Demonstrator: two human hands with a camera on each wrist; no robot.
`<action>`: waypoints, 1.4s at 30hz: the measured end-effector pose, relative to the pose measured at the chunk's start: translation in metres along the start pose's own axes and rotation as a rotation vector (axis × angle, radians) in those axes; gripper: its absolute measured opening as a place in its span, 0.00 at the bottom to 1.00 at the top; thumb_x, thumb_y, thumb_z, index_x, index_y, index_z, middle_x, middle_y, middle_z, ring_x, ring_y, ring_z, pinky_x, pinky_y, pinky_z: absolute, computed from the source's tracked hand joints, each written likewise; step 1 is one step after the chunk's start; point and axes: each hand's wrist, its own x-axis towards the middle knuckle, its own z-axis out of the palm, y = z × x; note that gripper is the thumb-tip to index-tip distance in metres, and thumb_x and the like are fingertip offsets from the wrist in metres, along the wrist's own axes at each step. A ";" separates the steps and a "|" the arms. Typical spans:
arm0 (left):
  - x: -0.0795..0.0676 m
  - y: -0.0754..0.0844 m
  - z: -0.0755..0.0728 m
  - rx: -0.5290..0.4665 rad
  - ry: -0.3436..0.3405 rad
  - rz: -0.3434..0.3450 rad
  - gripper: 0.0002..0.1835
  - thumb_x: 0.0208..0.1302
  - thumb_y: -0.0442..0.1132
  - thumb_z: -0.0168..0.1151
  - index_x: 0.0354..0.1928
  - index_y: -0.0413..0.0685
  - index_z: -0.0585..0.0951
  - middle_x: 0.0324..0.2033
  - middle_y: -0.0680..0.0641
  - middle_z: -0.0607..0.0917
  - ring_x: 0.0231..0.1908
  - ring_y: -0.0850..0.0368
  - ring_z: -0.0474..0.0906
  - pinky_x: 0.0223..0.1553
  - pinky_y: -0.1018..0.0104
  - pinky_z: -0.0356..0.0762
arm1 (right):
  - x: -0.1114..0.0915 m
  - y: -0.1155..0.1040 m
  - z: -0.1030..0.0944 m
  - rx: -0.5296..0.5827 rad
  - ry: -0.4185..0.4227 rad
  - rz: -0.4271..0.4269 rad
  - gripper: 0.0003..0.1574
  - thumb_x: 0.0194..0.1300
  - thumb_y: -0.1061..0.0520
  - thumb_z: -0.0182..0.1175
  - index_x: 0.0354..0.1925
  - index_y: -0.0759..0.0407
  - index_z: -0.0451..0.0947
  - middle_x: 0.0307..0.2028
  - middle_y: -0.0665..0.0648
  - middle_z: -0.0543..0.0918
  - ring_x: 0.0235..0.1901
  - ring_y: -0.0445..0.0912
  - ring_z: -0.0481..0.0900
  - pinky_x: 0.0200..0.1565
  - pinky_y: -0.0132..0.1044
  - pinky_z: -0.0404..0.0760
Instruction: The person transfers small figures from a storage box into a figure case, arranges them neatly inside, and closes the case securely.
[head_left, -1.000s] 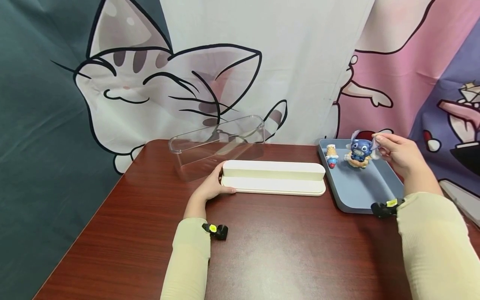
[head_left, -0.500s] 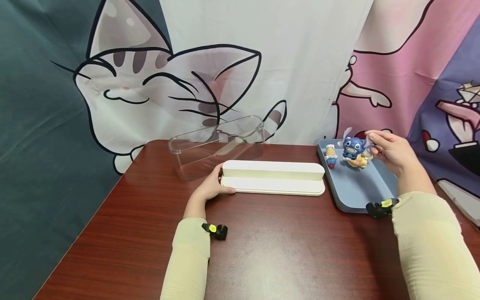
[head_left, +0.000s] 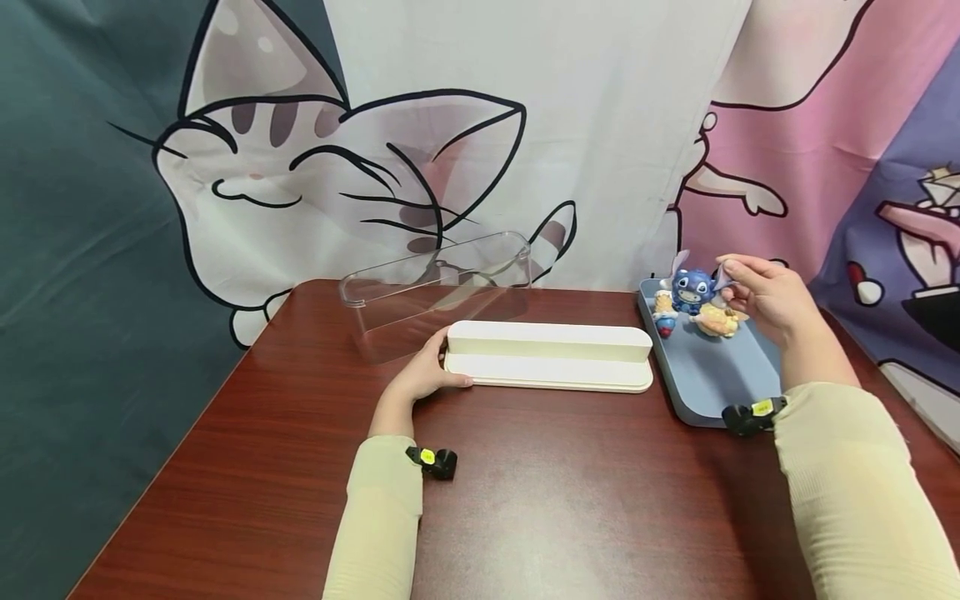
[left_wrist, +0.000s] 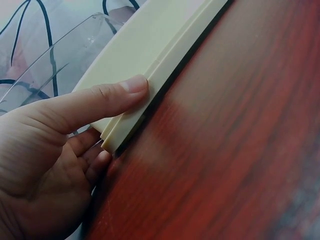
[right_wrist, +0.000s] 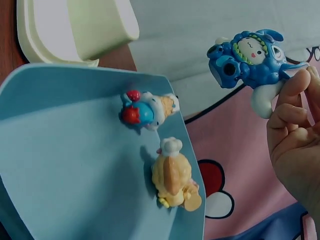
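Note:
At the middle of the table, a cream stepped display base [head_left: 551, 371] lies flat. My left hand [head_left: 422, 373] grips its left end; in the left wrist view the thumb [left_wrist: 115, 97] lies over the front edge and the fingers curl at the end. My right hand [head_left: 772, 296] pinches a blue figurine [right_wrist: 252, 60] by a thin ear-like part, holding it above the back of the blue-grey tray [head_left: 708, 400]. Still in that tray are a cone-shaped figurine with blue and red parts [right_wrist: 145, 112] and a yellow figurine with a white top [right_wrist: 171, 175].
Behind the base and to its left stands a clear plastic cover [head_left: 435, 292], close to the cat-print curtain [head_left: 615, 150]. The tray's raised wall sits just right of the base. The brown tabletop [head_left: 540, 492] extends toward me.
My right hand has moved left and slightly up with the blue figurine, which has come away from over the yellow figurine. My left hand and the base stay put.

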 end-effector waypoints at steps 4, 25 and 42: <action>0.000 0.000 0.000 0.004 0.001 0.000 0.57 0.43 0.40 0.76 0.71 0.46 0.48 0.63 0.40 0.61 0.59 0.46 0.61 0.60 0.52 0.58 | 0.002 0.000 0.006 0.025 -0.013 -0.010 0.11 0.66 0.63 0.53 0.39 0.59 0.83 0.24 0.54 0.78 0.20 0.42 0.74 0.20 0.30 0.69; 0.000 -0.001 0.000 -0.024 -0.019 0.007 0.58 0.43 0.40 0.76 0.71 0.48 0.47 0.64 0.40 0.60 0.60 0.46 0.60 0.61 0.52 0.57 | 0.009 0.003 0.035 0.005 -0.044 -0.014 0.09 0.65 0.63 0.55 0.40 0.61 0.82 0.24 0.53 0.77 0.20 0.42 0.73 0.20 0.30 0.67; 0.000 0.000 0.001 -0.010 -0.003 0.026 0.56 0.44 0.39 0.76 0.71 0.47 0.48 0.65 0.40 0.59 0.61 0.45 0.60 0.60 0.53 0.59 | 0.016 0.016 0.065 0.045 -0.135 -0.022 0.10 0.66 0.64 0.54 0.40 0.62 0.82 0.24 0.53 0.78 0.20 0.42 0.74 0.19 0.29 0.69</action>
